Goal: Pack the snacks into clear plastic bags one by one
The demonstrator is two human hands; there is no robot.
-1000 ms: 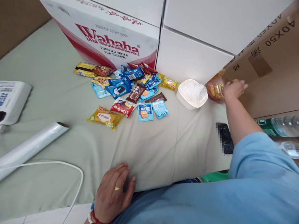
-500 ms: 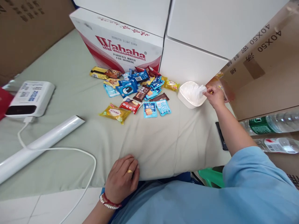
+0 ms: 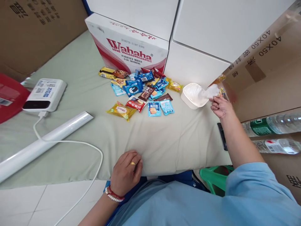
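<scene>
My right hand point(image 3: 221, 107) pinches a crumpled translucent plastic bag point(image 3: 211, 91). It is at the right rim of a white plastic bowl point(image 3: 191, 102), and the bag stretches from the fingers into the bowl. My left hand point(image 3: 126, 171) rests closed at the front edge of the cloth-covered table point(image 3: 160, 141), its fingers curled together and nothing seen in them. Beyond it lies a pile of wrapped snacks: a yellow packet point(image 3: 121, 110), a red packet point(image 3: 136, 103), a brown packet point(image 3: 147, 93), small blue sachets point(image 3: 154, 109) and a dark blue packet point(image 3: 133, 89).
A Wahaha water carton point(image 3: 131, 51) and white boxes point(image 3: 197, 62) stand behind the snacks. To the left are a white device point(image 3: 44, 94) with a cable point(image 3: 77, 142), a plastic film roll point(image 3: 51, 139) and a red object point(image 3: 11, 97). Bottles point(image 3: 272, 125) lie at right, near a dark phone-like object point(image 3: 222, 136).
My right hand has drawn back to the right and slightly nearer, stretching the plastic bag past the bowl's rim. My left hand keeps its place on the table edge. The view has shifted slightly.
</scene>
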